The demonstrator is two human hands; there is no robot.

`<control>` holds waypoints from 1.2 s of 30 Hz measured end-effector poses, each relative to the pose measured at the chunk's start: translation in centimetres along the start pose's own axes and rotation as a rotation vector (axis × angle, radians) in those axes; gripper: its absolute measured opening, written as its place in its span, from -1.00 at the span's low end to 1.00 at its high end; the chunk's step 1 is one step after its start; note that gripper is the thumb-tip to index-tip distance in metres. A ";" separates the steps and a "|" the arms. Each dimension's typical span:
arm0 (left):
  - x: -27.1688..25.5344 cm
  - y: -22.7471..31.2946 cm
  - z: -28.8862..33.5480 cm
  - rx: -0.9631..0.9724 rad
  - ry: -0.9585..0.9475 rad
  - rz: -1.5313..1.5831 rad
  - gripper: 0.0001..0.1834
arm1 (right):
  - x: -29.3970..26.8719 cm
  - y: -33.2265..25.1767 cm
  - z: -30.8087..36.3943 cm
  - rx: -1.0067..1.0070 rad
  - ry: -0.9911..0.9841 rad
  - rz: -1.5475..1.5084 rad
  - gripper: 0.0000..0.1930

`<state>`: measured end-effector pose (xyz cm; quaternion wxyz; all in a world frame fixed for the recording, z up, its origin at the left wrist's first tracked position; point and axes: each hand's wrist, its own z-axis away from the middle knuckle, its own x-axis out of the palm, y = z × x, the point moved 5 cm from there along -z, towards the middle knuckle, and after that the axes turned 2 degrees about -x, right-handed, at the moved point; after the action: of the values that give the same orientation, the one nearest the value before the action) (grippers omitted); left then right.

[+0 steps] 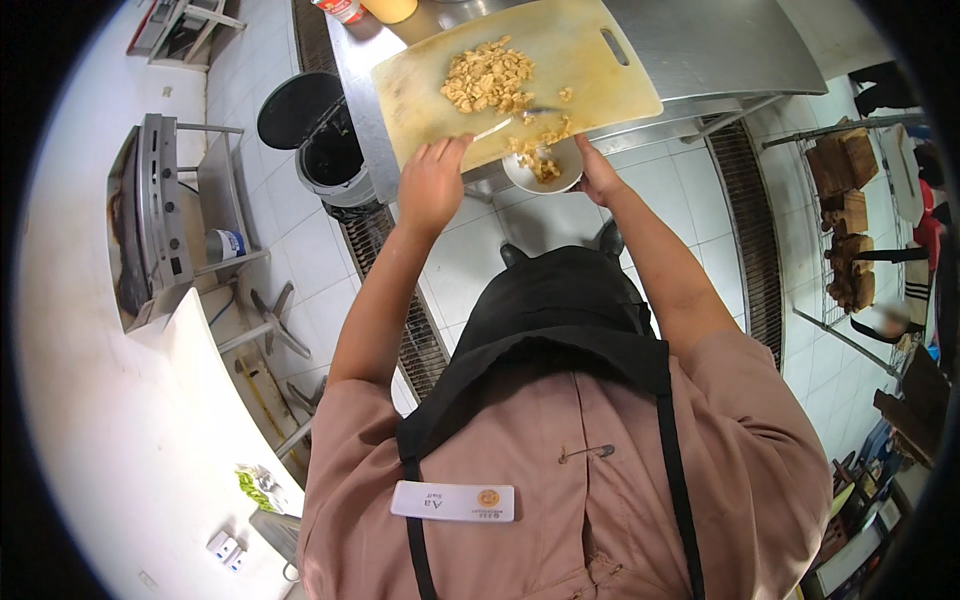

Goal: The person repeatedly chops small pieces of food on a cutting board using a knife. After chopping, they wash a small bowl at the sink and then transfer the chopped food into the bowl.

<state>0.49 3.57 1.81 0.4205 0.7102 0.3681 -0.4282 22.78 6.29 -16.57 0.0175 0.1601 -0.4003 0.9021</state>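
A pale yellow cutting board (410,85) lies tilted on the steel table, with a heap of light brown chopped pieces (490,75) on it. My left hand (433,180) is closed round a slim, light-handled utensil (492,130). Its far end reaches among loose pieces near the board's front edge; whether it is a knife or a spoon I cannot tell. Just below that edge, my right hand (598,175) grips a small white bowl (518,178) by its right side. Some brown pieces (545,168) sit inside the bowl, and others lie at the board's edge above it.
The steel table (720,50) extends to the right. A red can (342,10) and a yellow container (390,8) stand behind the board. An open black-lidded bin (335,160) stands left of the table. A wire rack with wooden boards (840,165) is at the right.
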 end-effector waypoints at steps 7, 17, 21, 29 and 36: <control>2.9 0.1 -5.5 -0.019 0.032 -0.053 -0.61 | 0.0 -0.1 0.9 0.018 0.006 -0.010 -0.28; 0.9 0.5 2.0 0.066 -0.030 -0.050 -0.64 | 0.1 -0.4 1.3 -0.032 0.017 0.000 -0.21; 0.1 0.7 1.0 0.048 0.037 -0.085 -0.66 | 0.1 -0.2 1.2 -0.035 0.025 -0.021 -0.22; 1.3 0.3 4.4 0.063 -0.018 -0.009 -0.66 | 0.6 -0.7 2.1 -0.038 0.026 -0.023 -0.22; 1.5 -0.7 7.2 -0.253 0.114 -0.108 -0.62 | 0.8 -0.6 2.2 -0.041 0.060 -0.059 -0.22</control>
<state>-1.73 -2.51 -1.77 0.4615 0.6538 0.4800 -0.3594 22.76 4.98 -14.55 0.0596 0.1442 -0.4129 0.8973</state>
